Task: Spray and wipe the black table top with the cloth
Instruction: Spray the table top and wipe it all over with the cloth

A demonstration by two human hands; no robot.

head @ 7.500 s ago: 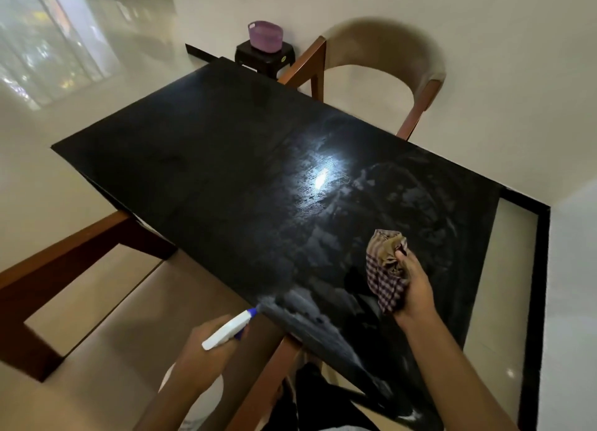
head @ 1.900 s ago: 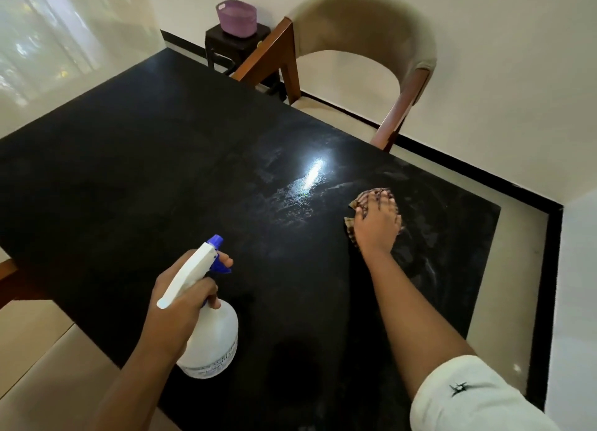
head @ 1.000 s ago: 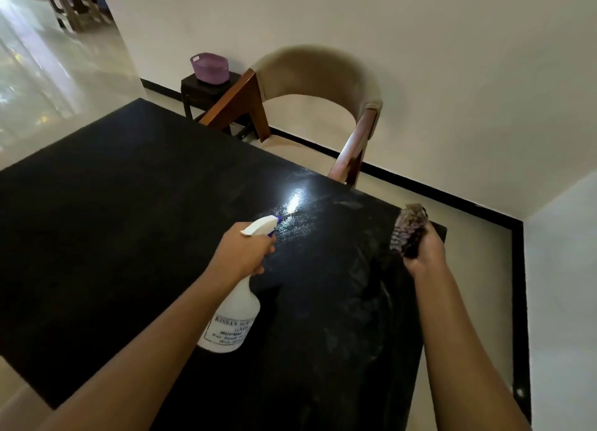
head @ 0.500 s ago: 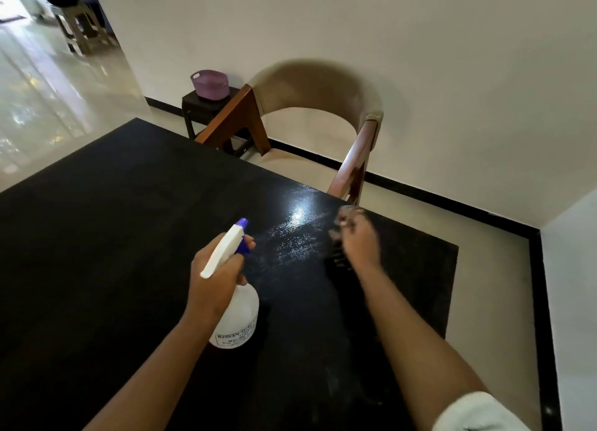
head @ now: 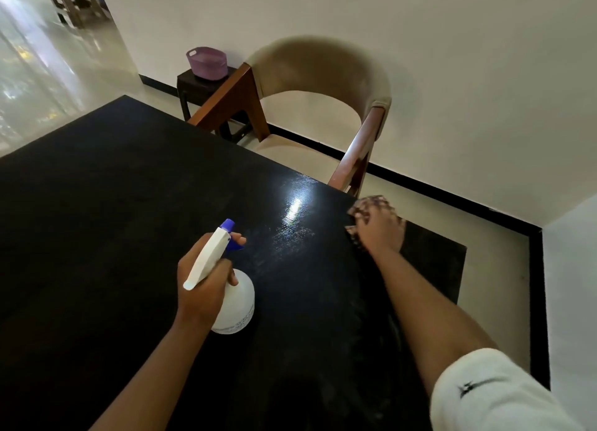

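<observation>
Head view. The left hand [head: 203, 278] is wrapped round the neck of the white spray bottle [head: 234, 304], one finger at the blue trigger and the nozzle aimed across the black desk [head: 113, 220]. The bottle's base sits at or just over the desk.

The right hand [head: 379, 233] lies on the checked cloth [head: 368, 204] and presses it to the desk's far edge, just beside the chair [head: 323, 75]. Motion blur means we cannot tell whether its fingers curl round the cloth.

In our judgement this is the wiping step. It goes best with the cloth flat and overlapping strokes from the wet glare patch out to the edge. The dry left half needs spraying first.

Writing: there is a printed band low on the bottle, which is unreadable. A small dark mark on the white sleeve [head: 471, 388] shows no legible letters.
</observation>
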